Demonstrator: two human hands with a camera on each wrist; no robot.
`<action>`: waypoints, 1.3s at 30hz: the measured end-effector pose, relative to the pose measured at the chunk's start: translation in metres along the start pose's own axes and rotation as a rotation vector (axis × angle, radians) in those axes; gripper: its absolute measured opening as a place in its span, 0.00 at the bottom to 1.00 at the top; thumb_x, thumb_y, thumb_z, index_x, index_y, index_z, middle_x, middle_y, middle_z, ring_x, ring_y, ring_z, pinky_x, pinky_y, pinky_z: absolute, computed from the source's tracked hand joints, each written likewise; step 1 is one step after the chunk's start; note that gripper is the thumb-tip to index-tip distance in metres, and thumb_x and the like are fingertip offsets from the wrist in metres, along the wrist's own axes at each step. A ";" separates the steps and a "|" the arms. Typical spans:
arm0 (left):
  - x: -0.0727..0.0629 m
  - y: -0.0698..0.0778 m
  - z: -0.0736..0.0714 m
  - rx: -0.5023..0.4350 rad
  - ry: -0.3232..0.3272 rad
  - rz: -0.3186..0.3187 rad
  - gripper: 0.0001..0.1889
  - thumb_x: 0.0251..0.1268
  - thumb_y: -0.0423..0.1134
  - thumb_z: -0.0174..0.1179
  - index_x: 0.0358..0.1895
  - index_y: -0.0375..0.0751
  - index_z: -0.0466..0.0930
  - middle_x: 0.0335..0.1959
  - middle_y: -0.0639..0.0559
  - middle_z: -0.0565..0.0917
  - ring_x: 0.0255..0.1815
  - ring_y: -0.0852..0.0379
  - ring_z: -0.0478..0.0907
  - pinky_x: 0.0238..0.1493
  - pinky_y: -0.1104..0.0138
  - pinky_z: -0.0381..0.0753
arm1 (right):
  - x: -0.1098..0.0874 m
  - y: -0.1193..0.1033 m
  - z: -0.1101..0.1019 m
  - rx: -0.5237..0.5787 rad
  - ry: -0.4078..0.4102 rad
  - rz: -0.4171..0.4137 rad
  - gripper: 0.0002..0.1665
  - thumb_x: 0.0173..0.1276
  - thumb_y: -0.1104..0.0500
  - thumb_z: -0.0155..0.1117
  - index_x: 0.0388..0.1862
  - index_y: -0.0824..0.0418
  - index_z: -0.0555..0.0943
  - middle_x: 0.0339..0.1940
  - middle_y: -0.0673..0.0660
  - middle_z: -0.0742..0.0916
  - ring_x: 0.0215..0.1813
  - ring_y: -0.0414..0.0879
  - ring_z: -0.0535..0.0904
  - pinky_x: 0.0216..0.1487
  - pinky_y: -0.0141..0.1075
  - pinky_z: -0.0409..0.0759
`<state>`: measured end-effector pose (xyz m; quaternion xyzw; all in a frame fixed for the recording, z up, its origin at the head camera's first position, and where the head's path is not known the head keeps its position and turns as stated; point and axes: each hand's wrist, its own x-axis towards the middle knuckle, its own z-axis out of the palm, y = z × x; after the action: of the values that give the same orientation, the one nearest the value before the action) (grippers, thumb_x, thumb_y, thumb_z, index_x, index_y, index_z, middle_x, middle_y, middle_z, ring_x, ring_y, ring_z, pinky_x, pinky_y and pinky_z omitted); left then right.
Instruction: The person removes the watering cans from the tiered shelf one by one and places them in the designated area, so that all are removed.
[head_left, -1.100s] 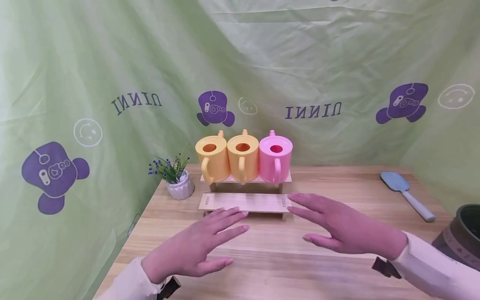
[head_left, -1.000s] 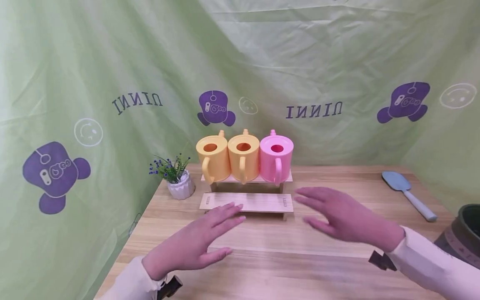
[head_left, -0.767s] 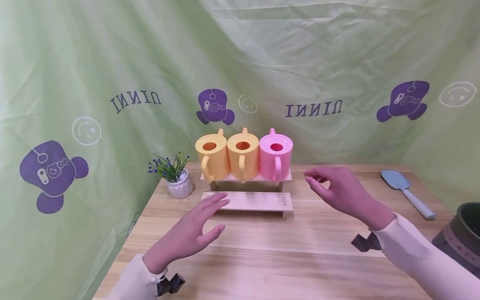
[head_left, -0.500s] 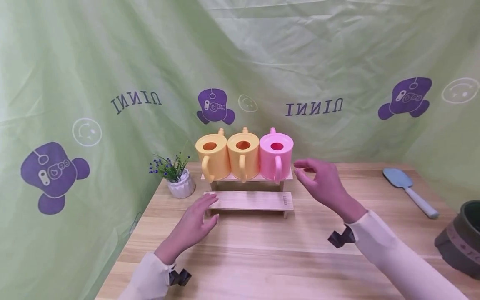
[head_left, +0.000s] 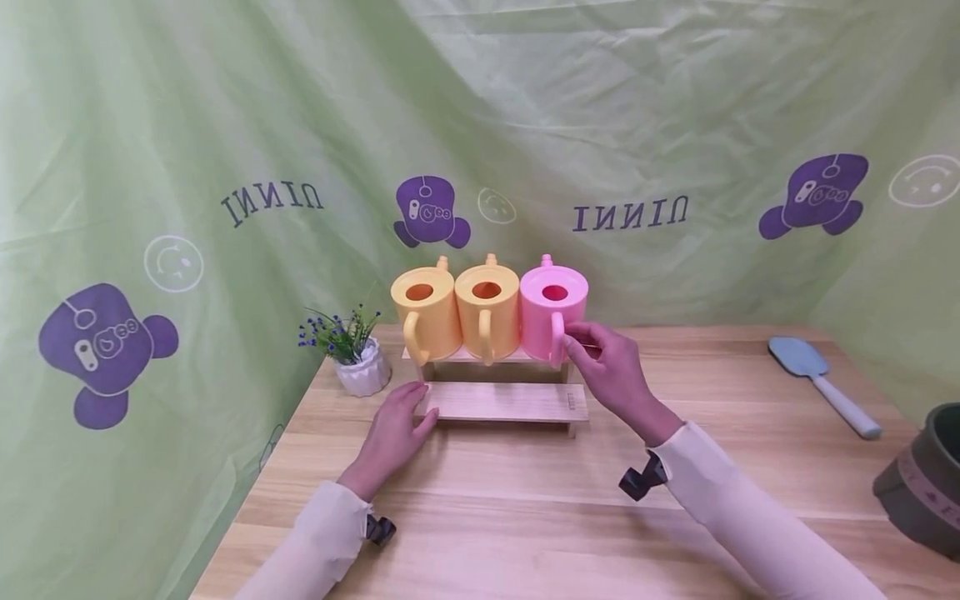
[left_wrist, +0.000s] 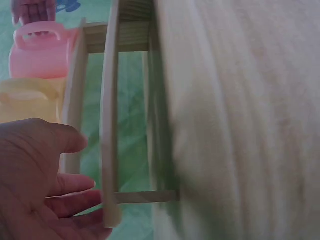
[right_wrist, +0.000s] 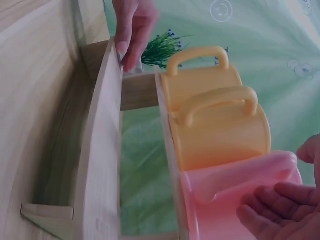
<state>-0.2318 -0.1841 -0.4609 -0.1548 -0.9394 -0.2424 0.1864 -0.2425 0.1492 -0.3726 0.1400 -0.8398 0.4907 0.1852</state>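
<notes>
Three plastic watering cans stand side by side on the upper step of a two-step wooden stand [head_left: 502, 402]. The left can [head_left: 425, 321] and middle can [head_left: 487, 317] are yellow; the right can [head_left: 551, 312] is pink. All the handles face me and the spouts point back. My right hand [head_left: 618, 375] is at the right side of the pink can, fingertips close by its handle [right_wrist: 245, 177], thumb apart from the fingers. My left hand [head_left: 390, 433] is at the left end of the lower step, thumb at the front edge, fingers loosely extended by the end [left_wrist: 111, 212].
A white pot [head_left: 363, 371] with blue-flowered greenery stands left of the stand. Far right on the wooden table [head_left: 487, 533] lies a blue-grey toy shovel [head_left: 825, 387]. A dark bucket [head_left: 918, 483] is at the right edge. A green printed curtain [head_left: 510, 125] hangs behind.
My right hand has swung leftward and forward from above the table to the pink can's handle. My left hand has drawn back left to the end of the lower step. The cans have stayed put.
</notes>
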 end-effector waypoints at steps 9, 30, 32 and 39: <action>-0.002 -0.003 0.007 0.009 0.094 -0.027 0.17 0.63 0.35 0.65 0.52 0.26 0.83 0.55 0.34 0.83 0.59 0.39 0.80 0.65 0.49 0.80 | 0.003 0.002 0.008 0.032 -0.041 -0.001 0.17 0.70 0.59 0.67 0.53 0.66 0.84 0.40 0.64 0.91 0.35 0.39 0.82 0.34 0.21 0.81; -0.002 -0.003 0.011 0.034 0.114 0.015 0.15 0.65 0.34 0.63 0.53 0.31 0.84 0.57 0.34 0.83 0.60 0.38 0.79 0.65 0.49 0.81 | -0.007 -0.002 -0.022 0.012 0.143 -0.014 0.14 0.65 0.62 0.71 0.49 0.66 0.87 0.42 0.68 0.91 0.33 0.28 0.81 0.31 0.17 0.81; -0.002 -0.003 0.009 0.037 0.111 0.015 0.15 0.66 0.34 0.62 0.53 0.31 0.84 0.57 0.34 0.83 0.60 0.38 0.79 0.65 0.49 0.81 | -0.009 0.000 -0.030 -0.014 0.164 -0.034 0.14 0.65 0.63 0.71 0.49 0.66 0.88 0.42 0.68 0.91 0.33 0.22 0.79 0.31 0.16 0.79; -0.003 -0.008 0.010 0.039 0.119 0.021 0.16 0.65 0.34 0.63 0.53 0.31 0.84 0.56 0.34 0.83 0.60 0.38 0.80 0.64 0.49 0.81 | -0.019 0.028 -0.048 -0.107 0.206 -0.005 0.15 0.64 0.64 0.71 0.50 0.66 0.87 0.40 0.68 0.91 0.31 0.20 0.76 0.28 0.15 0.76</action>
<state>-0.2345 -0.1864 -0.4736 -0.1465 -0.9295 -0.2310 0.2475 -0.2284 0.2055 -0.3810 0.0808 -0.8410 0.4566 0.2788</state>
